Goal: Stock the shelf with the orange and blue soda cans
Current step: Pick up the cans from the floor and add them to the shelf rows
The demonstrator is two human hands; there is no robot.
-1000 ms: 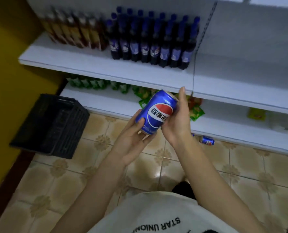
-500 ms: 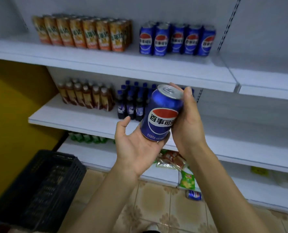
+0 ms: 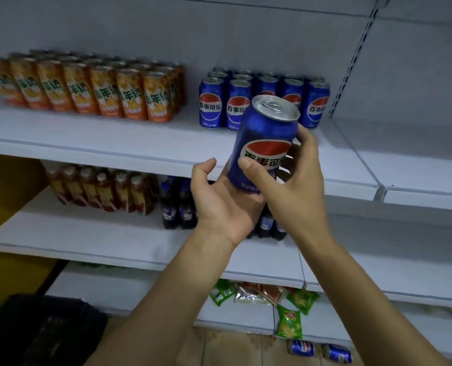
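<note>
Holding: the right hand (image 3: pixel 293 188) is gripping a blue aluminium soda can (image 3: pixel 264 138) with a red, white and blue emblem. Its thumb (image 3: pixel 248 165) is pressing on the emblem and its fingers (image 3: pixel 308 140) are curling round the far side.
Supporting: the left hand (image 3: pixel 224 204) is lying open underneath, its palm cupping the can's base and its thumb standing just beside the can.
Can: it is tilting slightly, hanging in front of the white metal top shelf (image 3: pixel 113 143).
Shelf: orange soda cans (image 3: pixel 87 93) are standing in rows at the left. Blue soda cans (image 3: pixel 211 104) are standing to their right, directly behind the held can and partly hidden by it.
Below: brown drink bottles (image 3: pixel 100 188) and dark blue bottles (image 3: pixel 177 207) are standing on the middle shelf. Green snack packets (image 3: pixel 288 320) are lying lower down.
Floor: two fallen blue cans (image 3: pixel 301 348) are lying near a black plastic crate's (image 3: pixel 34 331) far side, well apart from it.
</note>
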